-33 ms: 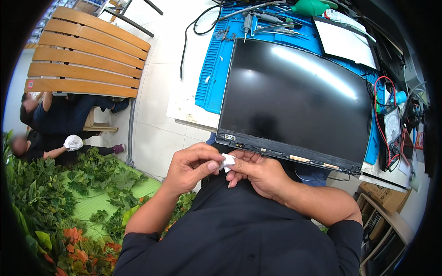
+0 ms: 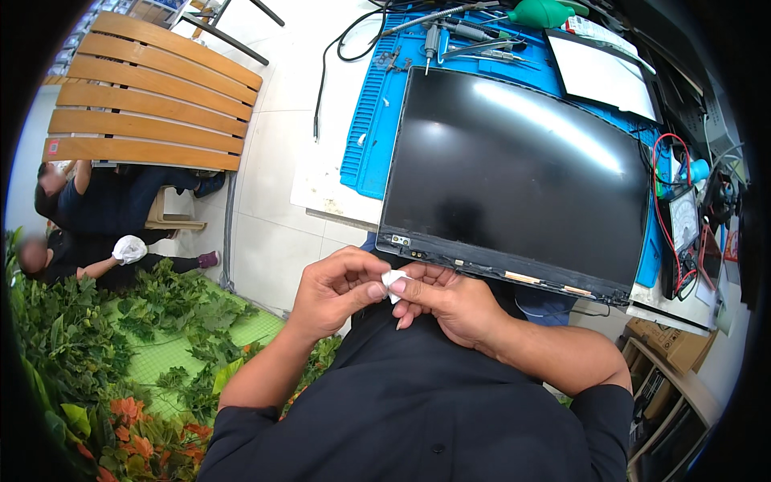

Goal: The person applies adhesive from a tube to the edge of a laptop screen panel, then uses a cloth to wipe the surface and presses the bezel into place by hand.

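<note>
A small crumpled white piece (image 2: 393, 279), thin like tissue or cloth, is pinched between both hands in front of my body. My left hand (image 2: 339, 291) has thumb and fingers closed at its left edge. From the other side my right hand (image 2: 454, 304) presses its thumb on the piece, the fingers curled beneath. Just beyond my hands lies a bare laptop screen panel (image 2: 514, 177), dark and glossy, its lower edge towards me. A strip with copper-coloured tape (image 2: 554, 283) runs along that edge. The fingertips behind the white piece are partly hidden.
Under the panel is a blue repair mat (image 2: 365, 153) on a white table. Screwdrivers and tweezers (image 2: 482, 48), a green blower bulb (image 2: 540, 11) and a white sheet (image 2: 602, 76) lie beyond. Red leads (image 2: 662, 209) hang right. Two people sit left, near a slatted wooden bench (image 2: 152, 96).
The white piece has shifted slightly and shows a different, more crumpled shape between my fingers. My left fingers have moved a little; the panel has not moved.
</note>
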Action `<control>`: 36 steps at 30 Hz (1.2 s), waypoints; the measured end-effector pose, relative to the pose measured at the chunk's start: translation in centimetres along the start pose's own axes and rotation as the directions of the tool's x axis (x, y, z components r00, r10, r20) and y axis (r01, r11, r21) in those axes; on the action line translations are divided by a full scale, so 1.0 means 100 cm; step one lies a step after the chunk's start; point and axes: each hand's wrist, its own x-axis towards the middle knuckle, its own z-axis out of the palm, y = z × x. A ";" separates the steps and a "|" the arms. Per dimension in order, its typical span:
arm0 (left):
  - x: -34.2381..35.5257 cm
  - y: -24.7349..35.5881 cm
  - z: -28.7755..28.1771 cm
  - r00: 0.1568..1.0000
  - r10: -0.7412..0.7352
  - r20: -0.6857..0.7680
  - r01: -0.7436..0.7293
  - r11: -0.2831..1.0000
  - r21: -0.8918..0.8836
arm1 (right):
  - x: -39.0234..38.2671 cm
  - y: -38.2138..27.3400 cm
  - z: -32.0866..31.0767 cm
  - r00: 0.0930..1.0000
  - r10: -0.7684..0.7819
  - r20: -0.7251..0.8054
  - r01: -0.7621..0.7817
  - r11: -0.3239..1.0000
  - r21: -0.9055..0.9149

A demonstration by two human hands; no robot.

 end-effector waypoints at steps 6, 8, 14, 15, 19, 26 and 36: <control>-0.005 -0.013 0.003 0.993 0.120 -0.019 -0.118 0.988 0.097 | 0.001 0.002 -0.002 0.998 0.022 0.062 -0.020 0.999 -0.029; -0.003 -0.009 0.004 0.990 0.131 -0.048 -0.120 0.976 0.183 | 0.003 0.003 -0.001 0.998 0.000 0.057 -0.001 1.000 0.019; -0.004 0.005 0.011 0.986 0.026 -0.166 -0.020 0.999 0.040 | 0.003 -0.003 -0.001 0.996 -0.042 0.078 0.038 0.998 0.043; -0.004 0.001 0.010 0.988 0.087 -0.130 -0.070 0.990 0.126 | 0.004 -0.002 -0.003 0.996 -0.044 0.073 0.041 0.999 0.036; -0.005 0.011 0.008 0.986 0.169 0.007 -0.161 0.928 0.334 | 0.003 0.003 -0.007 0.997 -0.063 0.052 0.059 0.996 0.072; -0.003 0.017 0.005 0.979 0.103 -0.178 -0.045 0.952 0.304 | 0.004 0.004 -0.008 0.996 -0.042 0.074 0.035 0.995 0.092; 0.042 0.066 0.013 0.884 0.375 0.280 -0.435 0.437 0.788 | 0.003 0.001 -0.007 0.992 -0.116 0.046 0.110 0.987 0.113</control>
